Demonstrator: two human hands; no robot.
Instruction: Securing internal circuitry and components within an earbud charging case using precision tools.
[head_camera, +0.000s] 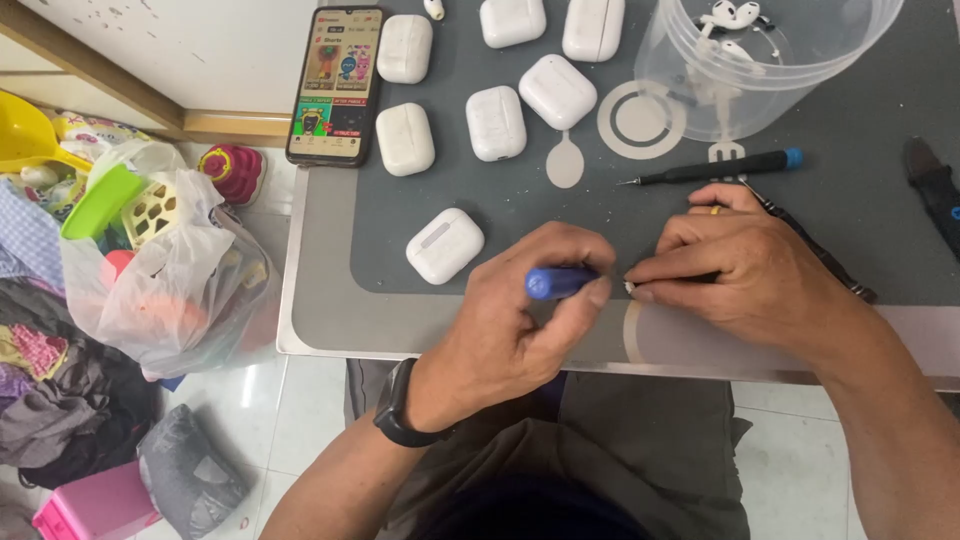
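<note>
Here the left hand (520, 320) grips a blue-handled tool (560, 282), axis horizontal, tip pointing right at a tiny white part (630, 288) pinched by the right hand (745, 275).

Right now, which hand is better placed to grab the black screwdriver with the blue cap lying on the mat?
Probably the right hand: the black screwdriver lies just beyond its knuckles, while the left hand sits farther off and already grips a blue-handled tool.

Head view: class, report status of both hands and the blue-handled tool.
Left hand grips blue-handled tool. Right hand pinches small white part at tool tip. White earbud case lies apart, left of the hands.
</note>
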